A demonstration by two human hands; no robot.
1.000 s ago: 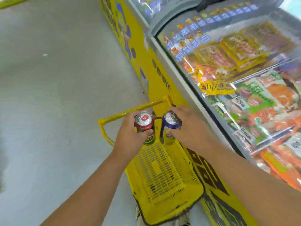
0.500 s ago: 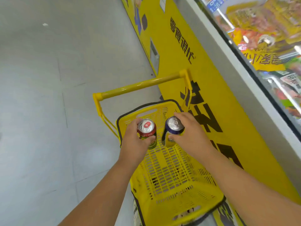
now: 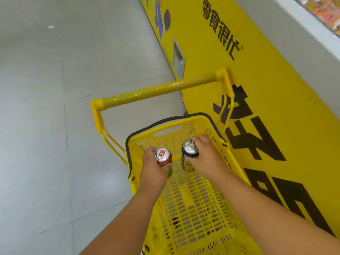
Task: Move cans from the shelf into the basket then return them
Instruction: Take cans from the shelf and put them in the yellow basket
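A yellow slatted basket (image 3: 237, 168) stands on the floor below me, its long handle (image 3: 158, 90) raised at the far end. My left hand (image 3: 151, 170) grips a red and green can (image 3: 162, 156) upright, down inside the basket near its left wall. My right hand (image 3: 206, 157) grips a dark blue and yellow can (image 3: 190, 150), also upright and inside the basket, close to the right wall. The two cans are side by side with a small gap between them. The basket floor under the cans is hidden by my hands.
A yellow freezer front (image 3: 257, 80) with large black lettering runs along the right, touching the basket's side. Its grey rim (image 3: 303, 28) and a sliver of packaged goods (image 3: 329, 13) show at top right. Grey tiled floor (image 3: 46, 126) spreads to the left.
Both hands have lowered the cans from above the basket's rim down into it. My view has tilted down, so the freezer's contents have almost left the frame.
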